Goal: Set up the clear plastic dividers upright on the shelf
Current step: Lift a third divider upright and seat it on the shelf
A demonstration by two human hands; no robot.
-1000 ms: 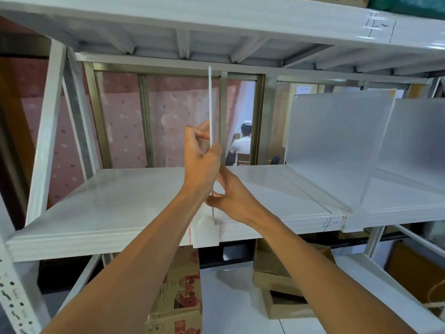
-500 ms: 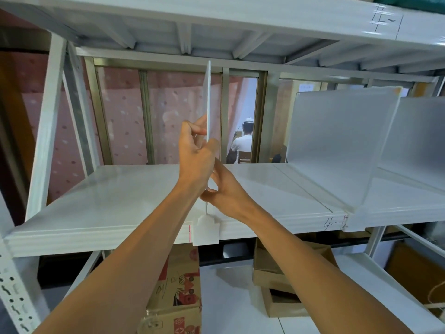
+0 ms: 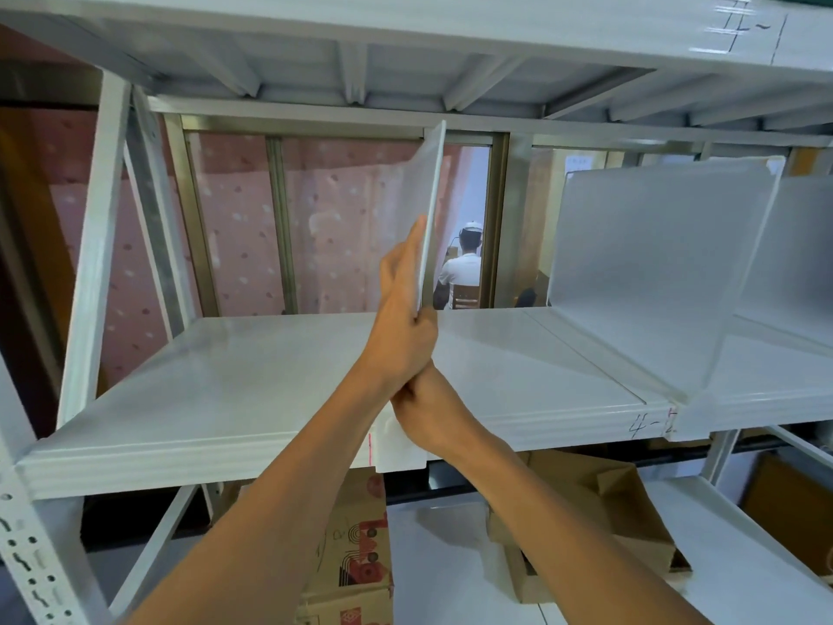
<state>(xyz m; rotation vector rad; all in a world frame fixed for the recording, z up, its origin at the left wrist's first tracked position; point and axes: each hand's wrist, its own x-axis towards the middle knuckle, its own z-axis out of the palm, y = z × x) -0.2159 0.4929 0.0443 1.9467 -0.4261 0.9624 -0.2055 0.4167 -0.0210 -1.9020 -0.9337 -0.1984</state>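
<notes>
A clear plastic divider [image 3: 417, 196] stands upright near the middle of the white shelf [image 3: 225, 376], its front edge facing me and its top leaning slightly right. My left hand [image 3: 401, 318] grips that front edge, thumb on the near side. My right hand [image 3: 428, 412] sits just below, at the divider's foot, where a white clip [image 3: 396, 453] hangs over the shelf lip; its fingers are hidden behind my left wrist. A second frosted divider [image 3: 653, 263] stands upright to the right, with a third [image 3: 798, 245] beyond it.
The upper shelf's underside [image 3: 405, 69] lies close above the divider's top. Grey uprights [image 3: 90, 254] frame the left end. Cardboard boxes [image 3: 351, 557] sit below on the lower shelf. A person sits far behind the rack [image 3: 464, 272].
The divider has turned from edge-on to showing its left face, its top leaning right. My left hand slid higher up the edge, and my right hand dropped toward the shelf lip.
</notes>
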